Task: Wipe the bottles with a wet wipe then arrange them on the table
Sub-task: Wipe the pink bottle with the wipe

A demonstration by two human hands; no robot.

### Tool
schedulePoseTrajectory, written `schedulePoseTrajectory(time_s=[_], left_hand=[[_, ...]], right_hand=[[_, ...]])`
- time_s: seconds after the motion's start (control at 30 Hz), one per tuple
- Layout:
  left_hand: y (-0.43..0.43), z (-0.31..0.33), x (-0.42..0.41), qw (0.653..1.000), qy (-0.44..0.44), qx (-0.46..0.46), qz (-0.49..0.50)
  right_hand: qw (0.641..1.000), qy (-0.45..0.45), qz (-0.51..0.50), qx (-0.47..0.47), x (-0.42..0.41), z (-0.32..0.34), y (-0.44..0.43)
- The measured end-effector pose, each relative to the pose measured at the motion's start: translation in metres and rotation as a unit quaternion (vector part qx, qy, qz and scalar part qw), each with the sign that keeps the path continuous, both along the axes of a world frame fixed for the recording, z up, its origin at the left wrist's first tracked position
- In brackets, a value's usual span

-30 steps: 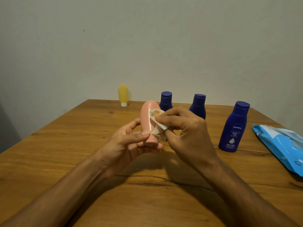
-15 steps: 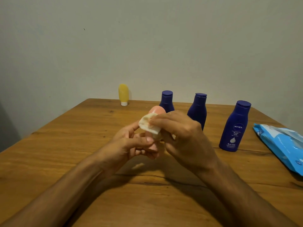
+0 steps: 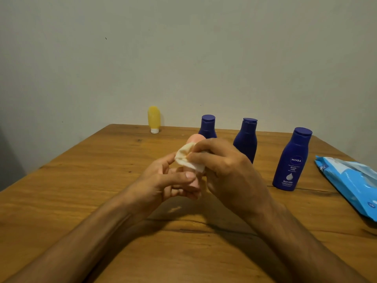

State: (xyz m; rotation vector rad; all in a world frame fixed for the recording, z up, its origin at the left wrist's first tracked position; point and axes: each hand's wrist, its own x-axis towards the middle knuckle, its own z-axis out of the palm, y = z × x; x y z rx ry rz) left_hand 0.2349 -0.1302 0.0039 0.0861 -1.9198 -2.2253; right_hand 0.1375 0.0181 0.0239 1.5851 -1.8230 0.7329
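Observation:
My left hand point(image 3: 163, 180) holds a small pink bottle point(image 3: 195, 139) by its lower end, above the middle of the wooden table point(image 3: 81, 190). Most of the bottle is hidden by my fingers; only its rounded top and a bit of its base show. My right hand point(image 3: 226, 170) pinches a folded white wet wipe point(image 3: 186, 158) and presses it against the bottle's front. Three dark blue bottles stand upright behind: one point(image 3: 207, 125) partly hidden behind the pink bottle, one point(image 3: 246, 137) behind my right hand, and one labelled NIVEA point(image 3: 291, 160) further right. A yellow bottle point(image 3: 154, 119) stands at the far edge.
A blue pack of wet wipes point(image 3: 350, 184) lies at the table's right edge. A plain wall rises just behind the table. Bare wood stretches to the left of my hands and in front of me.
The pink bottle has tilted so its top points more away from me, and my right hand has slid the wipe leftward across it and over its front.

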Motion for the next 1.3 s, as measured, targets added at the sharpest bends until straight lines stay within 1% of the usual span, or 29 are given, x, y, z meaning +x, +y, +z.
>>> schedulePoseTrajectory(time_s=[0.07,0.13,0.3,0.37,0.53,0.57,0.63,0.7,0.77,0.83,0.9,0.93,0.97,1.03,1.13,1.3], left_hand=[[0.0,-0.001,0.0,0.999,-0.02,-0.019,-0.026],[-0.001,-0.002,0.0,0.999,-0.027,-0.034,-0.029],[-0.002,-0.001,-0.002,0.998,-0.002,-0.031,0.05],[-0.003,0.0,0.0,0.998,-0.008,-0.04,0.047],[-0.002,0.0,0.002,0.997,-0.037,-0.061,0.006],[-0.001,0.0,0.002,0.998,-0.039,-0.058,0.002],[0.001,0.001,0.002,0.998,-0.039,-0.043,0.0],[0.003,0.002,0.001,0.999,-0.034,-0.009,0.005],[0.004,0.003,0.0,0.999,-0.022,0.03,0.012],[0.004,0.002,-0.002,0.998,-0.005,0.054,0.017],[0.004,0.002,-0.003,0.998,0.007,0.062,0.034],[0.004,0.001,-0.004,0.997,0.012,0.063,0.042],[0.003,0.001,-0.004,0.997,0.016,0.065,0.047],[0.003,0.002,-0.003,0.996,0.021,0.07,0.051],[-0.001,0.002,-0.002,0.996,0.025,0.08,0.044],[-0.004,-0.001,-0.003,0.995,0.028,0.08,0.05]], right_hand=[[0.999,-0.012,-0.042,-0.022,-0.005,-0.001,0.0],[0.998,-0.016,-0.058,-0.023,-0.006,-0.002,0.0],[0.999,0.021,0.018,0.045,0.0,-0.003,-0.001],[0.999,0.019,0.018,0.036,-0.001,-0.003,-0.002],[0.997,-0.029,-0.058,-0.04,-0.008,-0.002,0.0],[0.995,-0.053,-0.06,-0.055,-0.009,-0.002,0.0],[0.985,-0.14,-0.045,-0.092,-0.011,0.001,0.0],[0.957,-0.256,-0.038,-0.129,-0.011,0.004,0.0],[0.907,-0.393,-0.017,-0.148,-0.012,0.005,0.001],[0.852,-0.5,0.023,-0.154,-0.014,0.005,0.002],[0.808,-0.567,0.059,-0.151,-0.015,0.005,0.003],[0.792,-0.588,0.071,-0.147,-0.015,0.005,0.003],[0.785,-0.599,0.076,-0.142,-0.015,0.005,0.002],[0.79,-0.596,0.07,-0.127,-0.014,0.004,0.0],[0.815,-0.566,0.061,-0.106,-0.01,0.001,-0.002],[0.876,-0.469,0.046,-0.101,-0.006,0.0,-0.003]])
